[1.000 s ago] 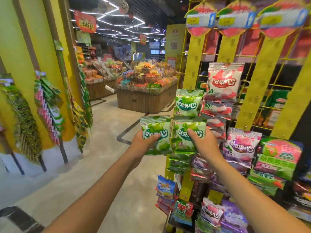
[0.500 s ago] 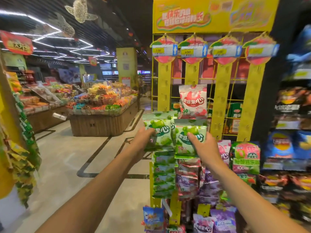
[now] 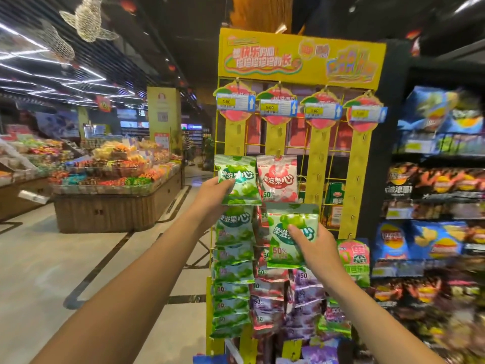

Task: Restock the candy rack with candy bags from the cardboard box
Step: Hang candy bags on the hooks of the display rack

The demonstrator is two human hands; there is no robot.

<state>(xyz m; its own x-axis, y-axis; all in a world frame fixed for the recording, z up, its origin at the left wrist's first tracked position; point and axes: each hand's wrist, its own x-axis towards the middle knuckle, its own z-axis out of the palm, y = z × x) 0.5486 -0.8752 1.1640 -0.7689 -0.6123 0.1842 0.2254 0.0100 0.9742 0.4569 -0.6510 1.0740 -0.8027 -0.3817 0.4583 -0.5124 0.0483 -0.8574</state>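
A yellow candy rack [image 3: 363,195] stands in front of me with four hanging strips. My left hand [image 3: 214,191] grips a green candy bag [image 3: 242,183] held up against the leftmost strip, above a column of hanging green bags [image 3: 232,274]. My right hand [image 3: 316,246] pinches a second green candy bag [image 3: 287,235] lower, in front of the middle strips. A red candy bag [image 3: 277,178] hangs on the second strip beside the left-hand bag. Red and purple bags [image 3: 301,292] hang lower down. The cardboard box is out of view.
Shelves of chip bags [image 3: 441,232] stand directly right of the rack. A wooden island with loose sweets [image 3: 115,195] stands to the left across an open tiled aisle. Price tags [image 3: 233,102] hang at the strip tops.
My left hand has lifted its green bag up to the leftmost strip, while my right hand has lowered its bag. The view has tilted up, showing the rack's header.
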